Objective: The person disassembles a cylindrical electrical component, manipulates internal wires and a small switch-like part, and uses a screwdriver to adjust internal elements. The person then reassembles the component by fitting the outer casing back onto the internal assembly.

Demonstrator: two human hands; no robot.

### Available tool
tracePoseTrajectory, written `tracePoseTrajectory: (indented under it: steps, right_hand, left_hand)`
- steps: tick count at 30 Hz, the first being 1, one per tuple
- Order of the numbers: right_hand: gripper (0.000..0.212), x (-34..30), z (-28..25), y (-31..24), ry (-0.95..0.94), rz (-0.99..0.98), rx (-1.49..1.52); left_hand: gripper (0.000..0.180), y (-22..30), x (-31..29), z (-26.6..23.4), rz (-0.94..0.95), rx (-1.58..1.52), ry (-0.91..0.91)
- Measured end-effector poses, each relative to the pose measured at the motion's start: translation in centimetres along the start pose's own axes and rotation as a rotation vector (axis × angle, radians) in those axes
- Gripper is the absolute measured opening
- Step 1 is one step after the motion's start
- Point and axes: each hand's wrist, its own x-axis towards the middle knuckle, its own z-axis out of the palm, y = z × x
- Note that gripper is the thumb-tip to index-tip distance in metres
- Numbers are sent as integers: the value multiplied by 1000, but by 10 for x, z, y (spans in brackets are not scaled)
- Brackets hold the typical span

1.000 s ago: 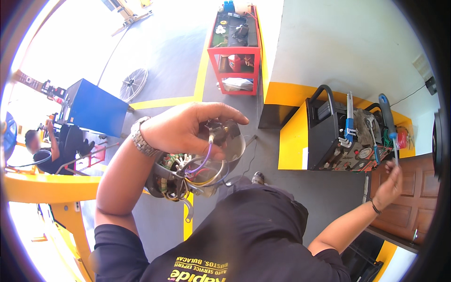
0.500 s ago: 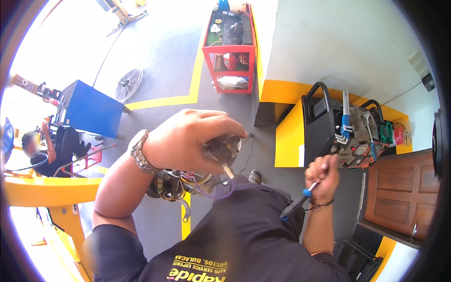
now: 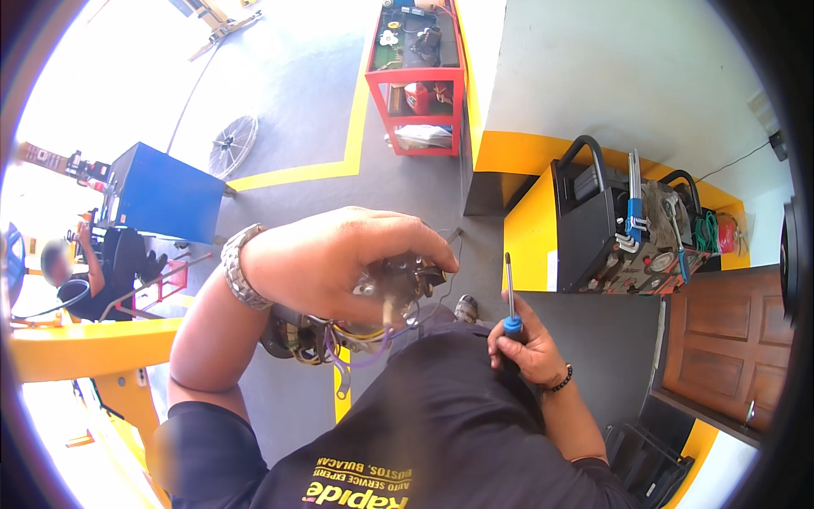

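My left hand (image 3: pixel 339 259), with a metal watch (image 3: pixel 243 267) at its wrist, is closed from above on a dark, partly clear mechanical part (image 3: pixel 405 284). Some of that part is hidden under my palm and fingers. Below the hand hangs an assembly with bundled wires (image 3: pixel 318 335), purple and yellow among them, and a curved metal lever (image 3: pixel 342 377). To the right and apart from it, my right hand (image 3: pixel 527 343) grips a screwdriver (image 3: pixel 510 297) by its blue and black handle. The shaft points upward, away from my body, and touches nothing.
A yellow post and arm (image 3: pixel 102 346) stand close on my left. Beyond are a blue cabinet (image 3: pixel 165 197), a seated person (image 3: pixel 80 276) and a spoked wheel (image 3: pixel 233 144). Ahead is a red tool cart (image 3: pixel 415 76); at right, a black machine carrying tools (image 3: pixel 610 242) and a wooden door (image 3: pixel 721 348).
My right hand has moved left, closer to the wired assembly. The screwdriver has swung from pointing down toward my body to pointing up and away. My left hand has shifted slightly, still gripping the part.
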Motion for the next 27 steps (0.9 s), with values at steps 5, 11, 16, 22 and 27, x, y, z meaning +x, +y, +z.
tracePoseTrajectory:
  steps: [5,11,16,22,27]
  right_hand:
    - [66,6,-10,-7,27,-84,-96]
    - [50,6,-5,-11,-7,-144,-319]
    - [35,10,30,-45,-70,-115,-260]
    - [42,8,49,-53,-127,-148,-184]
    - [41,5,62,-64,-87,-92,-208]
  left_hand:
    - [58,0,-2,-5,35,-153,-86]
    - [47,-1,-10,-15,19,-314,-106]
    - [39,-4,-11,-9,-269,-712,223]
    - [37,-29,-15,-18,-307,-865,187]
    - [37,-37,-14,-16,-281,-899,181]
